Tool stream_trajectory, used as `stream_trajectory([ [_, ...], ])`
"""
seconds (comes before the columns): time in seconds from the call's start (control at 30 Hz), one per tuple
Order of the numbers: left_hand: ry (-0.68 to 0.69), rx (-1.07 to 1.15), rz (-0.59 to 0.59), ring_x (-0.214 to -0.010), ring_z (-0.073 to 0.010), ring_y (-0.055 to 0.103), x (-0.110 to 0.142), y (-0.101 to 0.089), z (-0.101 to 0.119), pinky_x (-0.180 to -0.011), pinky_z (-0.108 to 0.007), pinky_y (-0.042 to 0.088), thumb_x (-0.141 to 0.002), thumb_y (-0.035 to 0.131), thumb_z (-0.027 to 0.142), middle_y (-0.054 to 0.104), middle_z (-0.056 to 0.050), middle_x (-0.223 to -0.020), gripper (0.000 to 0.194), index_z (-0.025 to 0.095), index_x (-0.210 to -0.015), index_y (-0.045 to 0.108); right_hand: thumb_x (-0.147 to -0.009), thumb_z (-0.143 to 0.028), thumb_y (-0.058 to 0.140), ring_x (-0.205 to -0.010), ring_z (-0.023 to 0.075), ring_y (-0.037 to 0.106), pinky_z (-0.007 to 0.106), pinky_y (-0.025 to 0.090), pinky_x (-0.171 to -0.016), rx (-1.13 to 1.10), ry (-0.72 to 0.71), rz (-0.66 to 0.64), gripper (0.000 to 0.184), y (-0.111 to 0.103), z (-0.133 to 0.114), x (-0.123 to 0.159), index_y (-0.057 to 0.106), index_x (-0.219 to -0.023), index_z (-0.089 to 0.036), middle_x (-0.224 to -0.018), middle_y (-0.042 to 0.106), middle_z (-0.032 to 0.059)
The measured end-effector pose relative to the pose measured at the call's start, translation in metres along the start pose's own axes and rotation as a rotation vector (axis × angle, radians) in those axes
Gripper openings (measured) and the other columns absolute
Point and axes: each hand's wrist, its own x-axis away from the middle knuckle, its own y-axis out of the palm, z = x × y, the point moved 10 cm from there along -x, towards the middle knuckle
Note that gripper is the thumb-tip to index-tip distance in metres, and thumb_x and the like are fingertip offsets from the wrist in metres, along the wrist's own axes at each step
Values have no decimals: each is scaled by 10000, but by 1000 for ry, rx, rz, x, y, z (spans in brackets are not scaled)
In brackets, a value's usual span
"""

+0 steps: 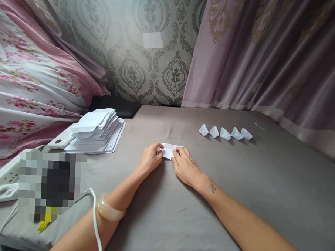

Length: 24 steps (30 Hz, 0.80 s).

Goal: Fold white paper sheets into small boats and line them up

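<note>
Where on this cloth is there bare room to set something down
The widest bare patch lies between the right arm and the five folded papers; a smaller one lies beyond the held paper, between the paper stack and those folded papers. The left side is crowded: paper stack, power strip, cable.

Watching remotely, I saw two bare forearms (237, 219). Well behind the left fingers (157, 145), past the wrist, I made out a thick, rounded bangle (108, 208), smooth and glossy, creamy white with amber tints. On the left hand (151, 157), just behind the fingers, I noted a small dotted marking (154, 156). The right hand (186, 167) bore a fainter dotted patch (183, 173), and farther back from its fingers I saw a dark, line-drawn hooked cross (212, 188) near the wrist.
</note>
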Motion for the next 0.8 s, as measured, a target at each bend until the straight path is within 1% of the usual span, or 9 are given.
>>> stream_trajectory([
  [0.07,-28,-22,-65,-591,-137,513,5,3,3,-582,-232,346,-752,445,166,576,12,-592,246,202,-855,665,-936,-215,350,-1101,233,445,357,426,-932,-48,-18,11,278,0,5,-4,562,-1099,-138,-1151,514,140],
  [0.13,-48,-28,-121,-582,-136,514,11,6,9,-576,-235,345,-754,442,176,584,3,-596,242,187,-811,677,-930,-192,358,-1066,212,464,344,428,-921,-95,-55,24,251,-1,9,-8,581,-1039,-161,-1121,526,122],
  [0.27,-28,-57,-178,-627,-147,531,23,10,19,-591,-242,375,-720,476,162,606,-15,-673,231,162,-854,664,-910,-164,400,-1023,194,483,344,429,-910,-186,-146,47,204,-3,16,-14,571,-1018,-184,-1062,556,92],
  [0.33,47,-99,-154,-704,-160,541,25,12,22,-633,-248,402,-679,500,112,616,-35,-778,280,154,-919,638,-900,-165,427,-1010,192,488,349,432,-906,-222,-159,43,182,-2,19,-15,563,-1020,-185,-1043,567,85],
  [0.4,161,-131,-98,-787,-173,538,25,13,25,-695,-262,422,-670,502,64,605,-55,-874,314,157,-949,615,-895,-173,447,-1026,197,479,349,434,-905,-221,-150,57,161,-4,21,-16,578,-987,-180,-1075,555,93],
  [0.5,300,-146,-27,-859,-190,516,23,12,27,-757,-291,433,-751,502,82,571,-69,-918,240,182,-934,621,-898,-187,451,-1037,209,457,344,439,-889,-154,-142,81,175,-9,18,-13,622,-930,-175,-1115,528,105],
  [0.6,399,-179,23,-897,-208,481,19,8,31,-801,-329,425,-827,508,169,554,-77,-968,162,210,-890,650,-912,-148,402,-961,193,475,325,451,-845,-102,-177,36,249,-10,11,-6,638,-980,-189,-1024,567,86],
  [0.7,460,-199,-26,-928,-218,461,14,11,37,-849,-358,393,-885,442,210,589,-66,-1007,222,234,-923,659,-898,-90,387,-974,187,489,323,444,-858,-85,-215,-8,303,-11,7,2,630,-1043,-198,-1014,598,74],
  [0.8,416,-205,-101,-936,-225,464,7,17,35,-851,-370,372,-930,338,231,625,-63,-976,310,245,-1012,637,-884,-71,391,-1031,192,494,330,434,-884,-72,-234,-36,323,-11,6,8,621,-1072,-197,-1062,606,74],
])
